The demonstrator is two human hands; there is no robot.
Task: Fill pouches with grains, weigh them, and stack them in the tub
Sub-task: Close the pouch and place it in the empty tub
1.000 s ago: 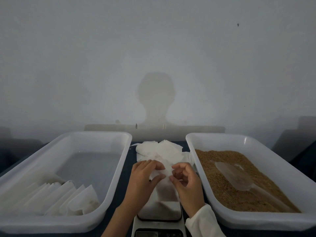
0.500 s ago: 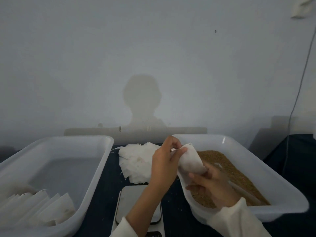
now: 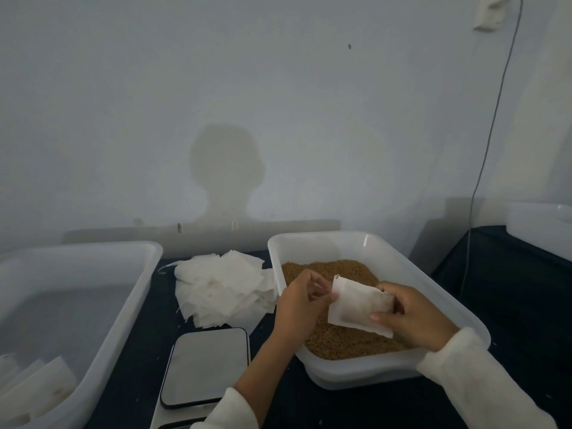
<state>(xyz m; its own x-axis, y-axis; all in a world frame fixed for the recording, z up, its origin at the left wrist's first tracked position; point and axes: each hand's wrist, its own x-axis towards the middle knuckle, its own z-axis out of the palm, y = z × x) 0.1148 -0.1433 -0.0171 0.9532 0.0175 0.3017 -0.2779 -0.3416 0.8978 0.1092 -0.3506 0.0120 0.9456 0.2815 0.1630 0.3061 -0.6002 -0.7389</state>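
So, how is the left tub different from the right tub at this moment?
The left tub holds white filled pouches lined up at its near end, most of its floor bare; the right tub is spread with brown grains. Both hands work over the right tub, none over the left tub. Both are white, rectangular plastic.

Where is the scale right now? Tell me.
In the head view, the scale sits bottom centre, between the two tubs, in front of the pile of empty pouches.
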